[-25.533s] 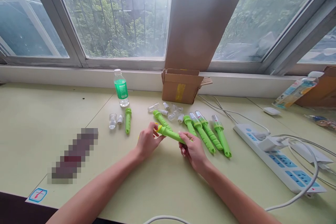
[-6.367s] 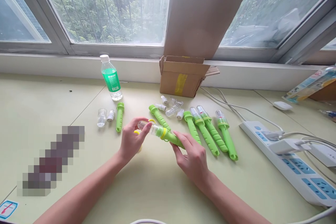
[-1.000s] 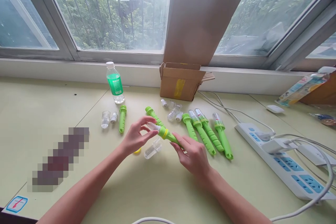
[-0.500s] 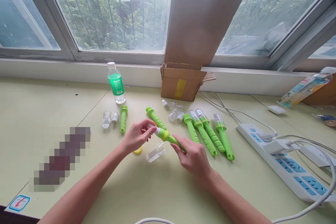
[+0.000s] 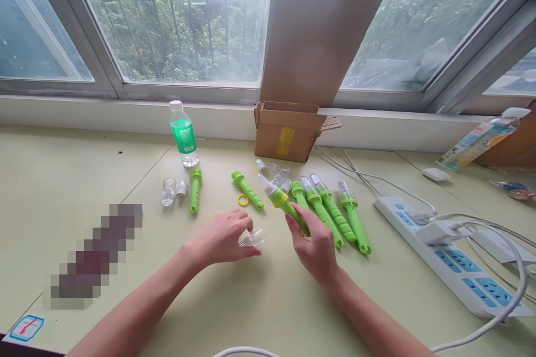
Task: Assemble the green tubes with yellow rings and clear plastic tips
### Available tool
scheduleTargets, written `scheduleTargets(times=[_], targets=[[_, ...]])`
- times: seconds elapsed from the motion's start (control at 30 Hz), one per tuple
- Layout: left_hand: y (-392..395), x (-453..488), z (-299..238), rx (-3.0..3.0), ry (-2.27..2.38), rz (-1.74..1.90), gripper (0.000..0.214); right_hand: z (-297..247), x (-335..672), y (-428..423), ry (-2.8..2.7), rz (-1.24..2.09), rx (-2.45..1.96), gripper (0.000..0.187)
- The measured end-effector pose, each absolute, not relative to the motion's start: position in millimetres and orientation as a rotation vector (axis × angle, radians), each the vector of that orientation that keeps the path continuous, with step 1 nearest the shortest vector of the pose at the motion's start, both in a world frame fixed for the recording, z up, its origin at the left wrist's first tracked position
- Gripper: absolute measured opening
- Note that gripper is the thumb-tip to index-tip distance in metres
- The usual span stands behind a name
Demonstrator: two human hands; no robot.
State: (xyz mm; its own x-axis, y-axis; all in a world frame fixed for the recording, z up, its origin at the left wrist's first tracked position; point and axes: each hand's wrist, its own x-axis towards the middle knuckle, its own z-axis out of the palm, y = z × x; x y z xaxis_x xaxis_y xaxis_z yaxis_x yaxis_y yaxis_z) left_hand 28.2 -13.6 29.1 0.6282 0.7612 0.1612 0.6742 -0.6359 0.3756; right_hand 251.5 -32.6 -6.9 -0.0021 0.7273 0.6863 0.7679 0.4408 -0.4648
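Note:
My right hand (image 5: 315,246) grips a green handle (image 5: 288,207) by its lower end, tilted up to the left; a yellow ring and a white tip sit at its raised end. My left hand (image 5: 224,239) rests low on the table with its fingers closed on a clear ribbed cap (image 5: 252,239). A loose yellow ring (image 5: 243,199) lies just beyond, beside another bare green handle (image 5: 248,190). Several green handles with clear caps (image 5: 335,213) lie in a row right of my right hand.
A water bottle (image 5: 183,134) and an open cardboard box (image 5: 287,133) stand near the sill. A green handle, clear cap and small white part (image 5: 181,192) lie at left. Small clear parts (image 5: 273,172) sit before the box. A white power strip (image 5: 451,254) with cables lies right.
My left hand has left the handle's tip and dropped to the clear cap on the table, closing on it. My right hand has swung the green handle up and to the right.

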Motion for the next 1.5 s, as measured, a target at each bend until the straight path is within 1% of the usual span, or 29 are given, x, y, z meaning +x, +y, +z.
scheduleTargets(times=[0.1, 0.2, 0.37, 0.5, 0.67, 0.73, 0.87, 0.93, 1.1, 1.27, 1.4, 1.5], targets=[[-9.6, 27.4, 24.5, 2.530, 1.233, 0.565, 0.025, -7.5, 251.2, -32.0, -1.726, -0.032, -1.308, 0.025], [3.3, 20.6, 18.4, 2.286, 1.358, 0.858, 0.029, -7.3, 250.7, -32.6, -1.735, -0.012, -1.306, 0.025], [15.0, 13.0, 14.0, 1.868, 1.276, 1.295, 0.029, -7.9, 251.3, -32.8, -1.819, -0.003, -1.262, 0.024], [13.6, 12.9, 16.9, 1.674, 1.145, 1.438, 0.027, -10.2, 253.3, -32.7, -1.908, -0.019, -1.213, 0.025], [18.1, 4.8, 24.7, 1.545, 1.184, 1.554, 0.029, -11.0, 254.7, -32.0, -1.918, -0.040, -1.217, 0.025], [19.1, 1.9, 27.3, 1.563, 1.197, 1.499, 0.030, -10.5, 254.0, -32.3, -1.937, -0.052, -1.216, 0.025], [13.1, 7.2, 24.9, 1.801, 1.096, 1.057, 0.032, -9.9, 251.5, -35.9, -2.124, -0.107, -1.147, 0.025], [8.6, 13.9, 19.4, 1.899, 1.045, 0.909, 0.035, -10.2, 250.7, -38.2, -2.223, -0.128, -1.096, 0.024], [6.6, 22.1, 9.6, 1.735, 1.121, 0.969, 0.031, -11.7, 249.7, -39.0, -2.269, -0.141, -1.090, 0.029], [9.7, 21.8, 13.0, 1.544, 1.068, 1.075, 0.039, -12.0, 248.0, -37.4, -2.215, -0.051, -1.115, 0.016], [10.4, 24.1, 11.6, 1.445, 0.945, 1.131, 0.049, -8.5, 249.5, -36.9, -2.218, -0.083, -1.192, 0.021], [11.5, 25.1, 8.2, 1.416, 0.912, 1.115, 0.049, -6.9, 250.3, -36.5, -2.219, -0.053, -1.235, 0.028]])
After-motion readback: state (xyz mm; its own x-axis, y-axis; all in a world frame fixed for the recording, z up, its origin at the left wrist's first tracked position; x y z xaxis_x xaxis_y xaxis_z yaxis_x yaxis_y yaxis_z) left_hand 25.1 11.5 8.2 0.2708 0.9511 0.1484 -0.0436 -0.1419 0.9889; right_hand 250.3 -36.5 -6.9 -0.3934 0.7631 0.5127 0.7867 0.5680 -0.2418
